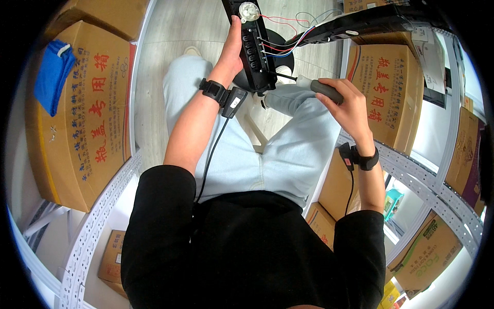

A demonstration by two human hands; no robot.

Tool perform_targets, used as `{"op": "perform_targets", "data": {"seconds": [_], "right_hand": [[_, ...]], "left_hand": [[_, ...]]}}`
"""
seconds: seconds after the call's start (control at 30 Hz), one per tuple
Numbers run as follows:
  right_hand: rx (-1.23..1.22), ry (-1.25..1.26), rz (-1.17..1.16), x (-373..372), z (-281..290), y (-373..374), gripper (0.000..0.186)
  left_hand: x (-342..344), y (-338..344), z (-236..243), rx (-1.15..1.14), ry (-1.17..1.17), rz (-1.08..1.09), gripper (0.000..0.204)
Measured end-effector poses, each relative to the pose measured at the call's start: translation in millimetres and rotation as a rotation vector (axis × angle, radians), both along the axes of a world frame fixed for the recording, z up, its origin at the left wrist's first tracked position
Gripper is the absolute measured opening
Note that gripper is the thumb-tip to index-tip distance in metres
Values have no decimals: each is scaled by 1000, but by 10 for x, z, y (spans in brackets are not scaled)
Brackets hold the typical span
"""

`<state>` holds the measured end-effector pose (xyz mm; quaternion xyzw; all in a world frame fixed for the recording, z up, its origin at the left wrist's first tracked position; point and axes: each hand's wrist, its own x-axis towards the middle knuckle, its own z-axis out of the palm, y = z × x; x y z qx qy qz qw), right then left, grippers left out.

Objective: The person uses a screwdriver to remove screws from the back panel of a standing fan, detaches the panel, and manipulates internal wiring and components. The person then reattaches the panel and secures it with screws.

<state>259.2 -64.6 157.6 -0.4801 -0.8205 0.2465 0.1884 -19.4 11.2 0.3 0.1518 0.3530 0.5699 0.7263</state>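
Our left grip [234, 51] grasps the black slotted housing [257, 64] by its side; our right grip [350, 100] is wrapped around a gray-handled screwdriver [328, 91], its tip at the housing's near end, between both grips. We seem to be working a screw, though we cannot see one; the next move likely calls for a straight shaft, clear of the wires [288, 49] ahead of our right grip. Beneath lies pale floor [195, 20]; beyond our right grip, a carton [383, 87] and metal shelving [411, 167].
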Motion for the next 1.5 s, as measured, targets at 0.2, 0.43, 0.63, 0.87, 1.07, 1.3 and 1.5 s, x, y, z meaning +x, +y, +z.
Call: {"op": "perform_targets", "data": {"seconds": [0.2,0.43,0.63,0.87,1.07,1.3,1.5], "right_hand": [[20,-10,33,8,-7,20,28],[188,-98,180,22,1,-6,30],[335,-175,264,11,26,-17,30],[456,-224,341,7,38,93,31],[224,-187,266,-43,80,127,32],[180,-183,245,-38,165,164,33],[171,-147,242,-68,382,191,32]], "left_hand": [[14,2,29,45,46,-2,74],[23,-10,16,9,25,21,78],[12,1,-3,20,34,9,77],[34,32,-34,21,53,8,79],[12,36,-108,5,14,-72,75],[16,-3,-32,29,-6,-84,78],[58,9,-19,44,94,-90,86]]}}
